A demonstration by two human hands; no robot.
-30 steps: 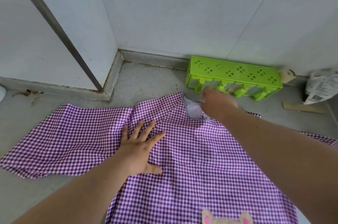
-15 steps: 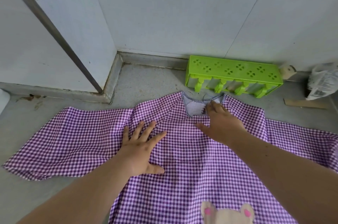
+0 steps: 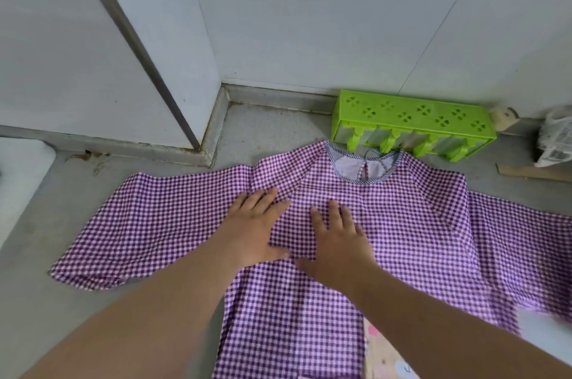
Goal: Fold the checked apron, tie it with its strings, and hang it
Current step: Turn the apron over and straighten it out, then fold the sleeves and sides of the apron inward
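While the checked apron (image 3: 402,224) lies spread flat on the grey floor (image 3: 37,301), left hand (image 3: 253,230) and right hand (image 3: 337,242) press it, palms down, fingers spread, grasping nothing; green rack (image 3: 411,124) just beyond neckline.

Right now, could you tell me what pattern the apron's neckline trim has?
Narrow dark-and-white stripes on the neckline trim, seen in the head view.

Purple checked apron (image 3: 402,239) spread flat on grey floor (image 3: 37,301); left hand (image 3: 252,231) and right hand (image 3: 339,244) pressed palm-down side by side; green rack (image 3: 411,118) beyond neckline.
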